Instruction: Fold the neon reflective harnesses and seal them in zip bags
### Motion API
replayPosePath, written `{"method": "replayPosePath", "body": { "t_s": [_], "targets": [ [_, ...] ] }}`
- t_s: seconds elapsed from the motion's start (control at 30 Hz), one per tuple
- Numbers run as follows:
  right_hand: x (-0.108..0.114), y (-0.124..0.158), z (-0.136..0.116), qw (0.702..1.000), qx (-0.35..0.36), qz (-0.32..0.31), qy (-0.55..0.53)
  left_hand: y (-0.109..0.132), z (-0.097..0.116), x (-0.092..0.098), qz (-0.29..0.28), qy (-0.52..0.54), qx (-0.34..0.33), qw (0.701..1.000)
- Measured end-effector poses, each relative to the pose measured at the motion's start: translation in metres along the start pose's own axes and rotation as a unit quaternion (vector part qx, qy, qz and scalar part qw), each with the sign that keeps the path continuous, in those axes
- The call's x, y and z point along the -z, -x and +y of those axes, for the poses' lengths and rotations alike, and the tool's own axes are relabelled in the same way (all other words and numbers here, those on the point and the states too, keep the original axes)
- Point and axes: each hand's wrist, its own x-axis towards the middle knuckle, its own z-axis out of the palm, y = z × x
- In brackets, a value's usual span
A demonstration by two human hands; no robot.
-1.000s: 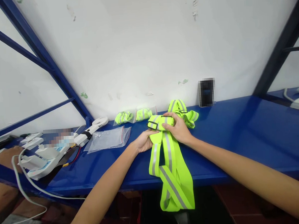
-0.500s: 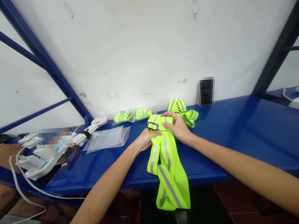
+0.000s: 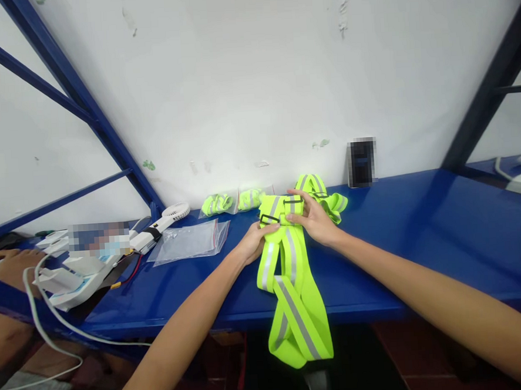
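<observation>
A neon yellow reflective strap with grey stripes is gathered at its top between my two hands, and its loops hang down over the table's front edge. My left hand grips the left side of the folded part, thumb on top, beside a black buckle. On the right side my right hand holds the same bundle, its thumb in front and fingers behind. A second black buckle lies near those fingers. Just behind my right hand, another neon strap rests loosely on the table.
Two bagged neon straps lie by the wall, with clear plastic bags in front. A white handheld fan and a power strip with cables are at left, near another person's hand. A dark blurred object leans against the wall.
The folded top of the strap has tipped a little, and the left buckle now looks flatter. Both hands keep their hold. The whole view has shifted slightly.
</observation>
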Motion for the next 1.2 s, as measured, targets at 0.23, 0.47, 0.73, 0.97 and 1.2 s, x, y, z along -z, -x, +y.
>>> {"method": "replayPosePath", "body": {
  "t_s": [0.23, 0.47, 0.73, 0.97, 1.2],
  "targets": [
    [0.001, -0.001, -0.002, 0.996, 0.046, 0.056, 0.054, -0.005, -0.007, 0.003, 0.015, -0.048, 0.001, 0.999],
    [-0.002, 0.002, -0.011, 0.996, 0.074, 0.003, 0.043, -0.005, -0.005, 0.003, 0.026, -0.074, 0.032, 0.996],
    [-0.002, 0.004, -0.008, 0.995, 0.079, 0.01, 0.052, -0.008, -0.005, 0.001, 0.085, -0.016, 0.041, 0.995],
    [-0.004, 0.0, 0.002, 0.996, -0.028, 0.059, -0.063, -0.012, -0.008, 0.006, 0.085, -0.036, 0.06, 0.994],
    [-0.002, 0.0, 0.003, 0.999, -0.009, -0.021, -0.049, -0.01, -0.005, 0.005, 0.078, -0.027, 0.077, 0.994]
  ]
}}
